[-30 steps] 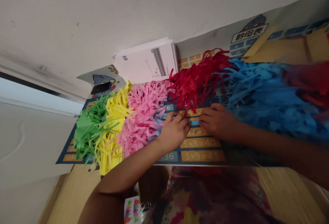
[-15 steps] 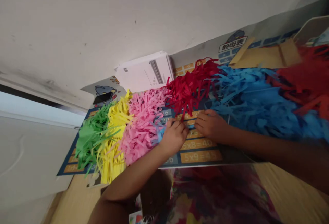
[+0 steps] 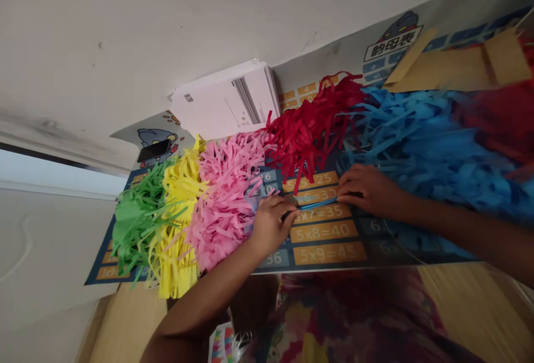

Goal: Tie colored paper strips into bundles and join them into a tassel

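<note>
A thin blue twisted paper strip (image 3: 317,204) stretches between my two hands, just above the printed number mat. My left hand (image 3: 273,221) pinches its left end, thumb against fingers. At the other end my right hand (image 3: 365,189) is closed on the strip, fingers curled. Pink paper fringe (image 3: 225,213) lies right beside my left hand, with some pale blue fringe partly hidden behind that hand. Red paper fringe (image 3: 308,135) lies beyond both hands. Close to my right hand and under its forearm spreads a large heap of blue paper fringe (image 3: 442,157).
Yellow fringe (image 3: 179,229) and green fringe (image 3: 139,218) lie at the left. A stack of white printed sheets (image 3: 221,102) leans by the wall, near a dark phone-like object (image 3: 154,152). Brown folded card (image 3: 454,65) sits back right, beside more red fringe (image 3: 504,118). The mat's front edge is close to my body.
My hands have moved apart, and a longer stretch of the blue strip now shows taut between them. The camera view has shifted slightly.
</note>
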Available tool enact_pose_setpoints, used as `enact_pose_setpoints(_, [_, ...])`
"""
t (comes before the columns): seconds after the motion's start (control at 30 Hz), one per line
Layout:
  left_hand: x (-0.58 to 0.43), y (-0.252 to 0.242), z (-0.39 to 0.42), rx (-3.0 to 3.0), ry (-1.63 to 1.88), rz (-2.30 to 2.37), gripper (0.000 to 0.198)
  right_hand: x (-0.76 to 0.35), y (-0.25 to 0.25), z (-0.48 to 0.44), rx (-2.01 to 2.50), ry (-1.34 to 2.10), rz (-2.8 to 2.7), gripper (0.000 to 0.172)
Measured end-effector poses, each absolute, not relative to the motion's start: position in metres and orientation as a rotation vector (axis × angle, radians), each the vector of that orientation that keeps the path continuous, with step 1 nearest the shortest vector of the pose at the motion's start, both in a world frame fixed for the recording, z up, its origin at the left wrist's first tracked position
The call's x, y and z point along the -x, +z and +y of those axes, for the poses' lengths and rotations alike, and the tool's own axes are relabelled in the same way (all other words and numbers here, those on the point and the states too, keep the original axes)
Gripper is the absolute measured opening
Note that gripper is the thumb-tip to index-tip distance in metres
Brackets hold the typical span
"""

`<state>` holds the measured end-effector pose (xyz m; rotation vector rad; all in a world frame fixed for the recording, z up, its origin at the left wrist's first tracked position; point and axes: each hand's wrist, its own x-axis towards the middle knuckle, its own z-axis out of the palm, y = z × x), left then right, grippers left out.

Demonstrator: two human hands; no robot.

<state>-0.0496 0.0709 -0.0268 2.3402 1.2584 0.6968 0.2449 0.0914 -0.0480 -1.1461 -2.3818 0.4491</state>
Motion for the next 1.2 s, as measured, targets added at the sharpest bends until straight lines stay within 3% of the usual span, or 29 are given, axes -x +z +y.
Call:
enact_pose_setpoints(0.27, [0.037, -0.014, 0.076, -2.403, 0.395, 1.425, 0.011, -0.23, -0.023, 0.098, 1.457, 0.574, -2.453, 0.011])
enact_pose_setpoints(0.37, [0.034, -0.009, 0.076, -2.533, 0.277, 1.391, 0.007, -0.222, -0.011, 0.098, 1.508, 0.449, -2.548, 0.005])
enact_pose_setpoints(0.47, [0.032, -0.006, 0.072, -2.849, 0.272, 1.173, 0.021, -0.212, -0.01, 0.091, 1.221, 0.226, -2.643, 0.006])
enact_pose_setpoints(0.6, [0.022, -0.008, 0.066, -3.077, 0.286, 1.044, 0.017, -0.202, -0.02, 0.085, 0.837, -0.069, -2.747, 0.016])
enact_pose_setpoints(0.77, [0.01, -0.019, 0.075, -3.097, 0.454, 1.053, 0.021, -0.192, -0.017, 0.09, 0.694, -0.37, -2.711, 0.028])
enact_pose_setpoints(0.9, [0.024, 0.011, 0.071, -3.105, 0.934, 1.009, 0.017, -0.183, 0.022, 0.072, 0.813, -0.427, -2.547, 0.025])
enact_pose_setpoints(0.97, [0.036, 0.042, 0.054, -3.058, 1.156, 0.938, 0.024, -0.178, 0.051, 0.052, 0.938, -0.239, -2.373, 0.025])
enact_pose_setpoints(1.13, [0.048, 0.094, 0.009, -2.988, 1.259, 0.855, 0.033, -0.172, 0.098, 0.014, 0.928, 1.05, -2.035, 0.028])
enact_pose_setpoints(1.2, [0.043, 0.091, 0.002, -2.86, 1.318, 0.881, 0.031, -0.17, 0.091, 0.009, 0.926, 1.349, -1.779, 0.024])
